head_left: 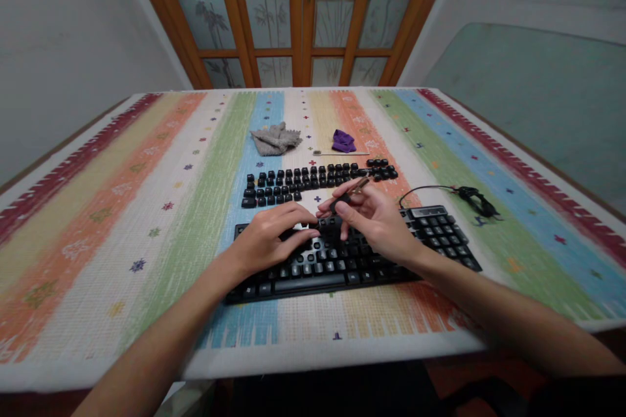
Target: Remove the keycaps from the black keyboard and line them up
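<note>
A black keyboard lies in front of me, with bare key posts in its upper left part. My left hand reaches over that part, thumb and index finger pinched round a small black piece that looks like a keycap. Over the middle of the keyboard, my right hand is closed on a small dark tool with a brownish end. Its working end is close to my left fingertips and too dark to make out. Rows of loose black keycaps lie just behind the keyboard.
Behind the keycaps are a crumpled grey cloth, a purple cloth and a thin rod with a brush-like end. A coiled black cable lies to the right. Everything stands on a striped tablecloth.
</note>
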Motion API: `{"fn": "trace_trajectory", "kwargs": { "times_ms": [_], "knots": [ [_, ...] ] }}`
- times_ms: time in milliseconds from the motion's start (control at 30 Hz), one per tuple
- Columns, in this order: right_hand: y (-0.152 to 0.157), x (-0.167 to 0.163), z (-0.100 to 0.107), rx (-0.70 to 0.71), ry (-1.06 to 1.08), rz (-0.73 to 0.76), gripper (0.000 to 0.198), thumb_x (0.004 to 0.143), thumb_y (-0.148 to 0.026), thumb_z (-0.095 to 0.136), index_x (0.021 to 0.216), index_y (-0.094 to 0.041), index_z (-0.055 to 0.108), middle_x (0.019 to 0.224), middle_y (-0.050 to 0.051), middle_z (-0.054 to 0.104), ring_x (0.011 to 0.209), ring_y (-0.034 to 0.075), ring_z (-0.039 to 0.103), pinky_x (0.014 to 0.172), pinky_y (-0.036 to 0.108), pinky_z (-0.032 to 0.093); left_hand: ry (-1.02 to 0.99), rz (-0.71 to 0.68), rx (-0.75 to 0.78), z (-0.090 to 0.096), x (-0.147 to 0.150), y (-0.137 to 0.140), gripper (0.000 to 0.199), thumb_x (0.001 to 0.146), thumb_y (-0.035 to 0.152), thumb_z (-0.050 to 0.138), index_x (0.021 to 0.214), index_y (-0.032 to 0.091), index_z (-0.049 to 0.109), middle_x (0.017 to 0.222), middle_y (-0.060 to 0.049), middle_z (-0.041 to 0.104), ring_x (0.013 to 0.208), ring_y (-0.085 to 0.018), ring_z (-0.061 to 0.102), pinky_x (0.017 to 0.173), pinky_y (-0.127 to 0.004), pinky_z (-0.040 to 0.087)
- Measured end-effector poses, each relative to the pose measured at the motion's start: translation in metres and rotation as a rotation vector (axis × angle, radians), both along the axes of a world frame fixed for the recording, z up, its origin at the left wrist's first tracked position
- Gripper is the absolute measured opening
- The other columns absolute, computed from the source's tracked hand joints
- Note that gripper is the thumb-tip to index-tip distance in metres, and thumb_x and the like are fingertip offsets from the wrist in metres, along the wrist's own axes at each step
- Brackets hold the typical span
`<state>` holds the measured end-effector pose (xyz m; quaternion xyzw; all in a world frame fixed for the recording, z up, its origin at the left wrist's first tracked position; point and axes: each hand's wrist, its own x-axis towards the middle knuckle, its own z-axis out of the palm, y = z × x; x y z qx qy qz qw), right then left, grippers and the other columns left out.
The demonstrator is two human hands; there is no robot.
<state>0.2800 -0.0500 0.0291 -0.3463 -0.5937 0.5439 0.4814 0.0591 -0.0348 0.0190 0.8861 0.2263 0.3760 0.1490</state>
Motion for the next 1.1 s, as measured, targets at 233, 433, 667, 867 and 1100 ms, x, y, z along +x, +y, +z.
{"fn": "trace_trajectory", "kwargs": {
  "times_ms": [233, 433, 667, 867, 1100],
  "knots": [
    [-0.008, 0.001, 0.0, 0.089, -0.09, -0.017, 0.019, 0.092, -0.032, 0.067, 0.099, -0.02, 0.054, 0.092, 0.007, 0.07, 0.083, 0.017, 0.071, 0.054, 0.023, 0.059, -0.027, -0.027, -0.085, 0.001, -0.001, 0.001, 0.008, 0.09, 0.016, 0.07, 0.097, 0.016, 0.071, 0.091, -0.005, 0.074, 0.085, -0.015, 0.07, 0.078, -0.027, 0.057],
    [-0.011, 0.002, 0.001, 0.181, -0.211, -0.005, 0.012, 0.093, -0.026, 0.064, 0.102, -0.019, 0.058, 0.097, 0.007, 0.068, 0.085, 0.017, 0.07, 0.068, 0.03, 0.064, -0.049, -0.055, -0.166, 0.004, 0.0, 0.001, 0.001, 0.087, 0.016, 0.073, 0.088, 0.016, 0.072, 0.088, -0.005, 0.074, 0.079, -0.014, 0.07, 0.073, -0.027, 0.058],
    [-0.011, 0.006, 0.004, 0.387, -0.361, -0.02, 0.007, 0.094, -0.02, 0.062, 0.1, -0.017, 0.063, 0.095, 0.006, 0.068, 0.079, 0.015, 0.069, 0.072, 0.03, 0.06, -0.04, -0.073, -0.202, 0.007, 0.0, 0.001, 0.005, 0.088, 0.014, 0.07, 0.084, 0.017, 0.072, 0.086, -0.004, 0.073, 0.078, -0.013, 0.069, 0.072, -0.027, 0.057],
    [-0.011, 0.007, 0.007, 0.501, -0.443, -0.035, 0.006, 0.094, -0.021, 0.061, 0.099, -0.018, 0.064, 0.092, 0.005, 0.07, 0.081, 0.016, 0.069, 0.072, 0.03, 0.058, 0.004, -0.014, -0.207, 0.008, 0.001, -0.001, 0.005, 0.089, 0.018, 0.069, 0.094, 0.016, 0.069, 0.084, -0.003, 0.073, 0.075, -0.013, 0.068, 0.072, -0.027, 0.057],
    [-0.012, 0.012, 0.009, 0.482, -0.431, -0.061, 0.006, 0.094, -0.021, 0.061, 0.099, -0.019, 0.064, 0.096, 0.006, 0.07, 0.083, 0.018, 0.07, 0.074, 0.032, 0.059, -0.046, 0.028, -0.28, 0.005, 0.003, 0.0, 0.014, 0.086, 0.021, 0.071, 0.096, 0.014, 0.063, 0.083, -0.003, 0.069, 0.071, -0.012, 0.065, 0.069, -0.026, 0.056]
  ]
}}
